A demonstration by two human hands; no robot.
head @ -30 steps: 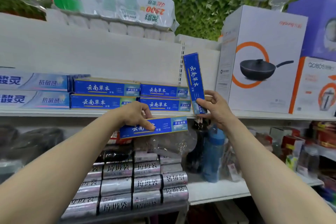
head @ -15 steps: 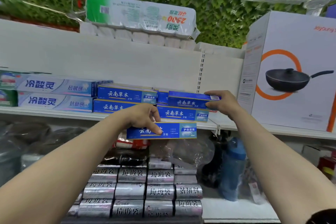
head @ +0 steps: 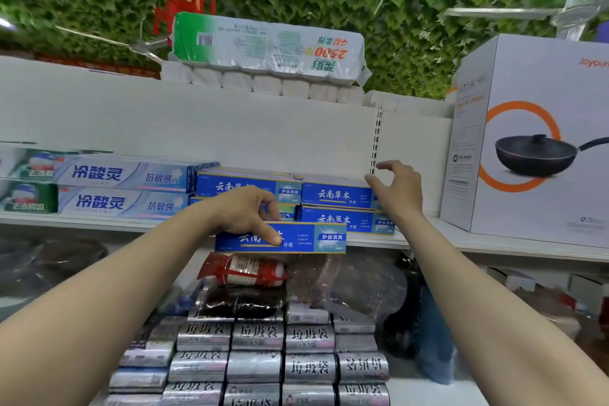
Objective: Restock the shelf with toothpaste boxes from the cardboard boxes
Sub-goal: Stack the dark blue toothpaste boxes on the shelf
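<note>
Freed of the placed box [head: 336, 194], the right hand [head: 400, 189] now hovers just beside it, fingers loosely spread, holding nothing. Nearest, the left hand [head: 244, 212] pinches a blue toothpaste box [head: 313, 238] level before the shelf [head: 468, 242] edge; beyond, the placed box lies atop another.

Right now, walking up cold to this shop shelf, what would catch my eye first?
Probably the blue toothpaste box that the left hand holds in front of the shelf, centre frame. Beside it the right hand hovers empty by the stacked blue boxes. At far right stands a big white frying-pan carton.
</note>
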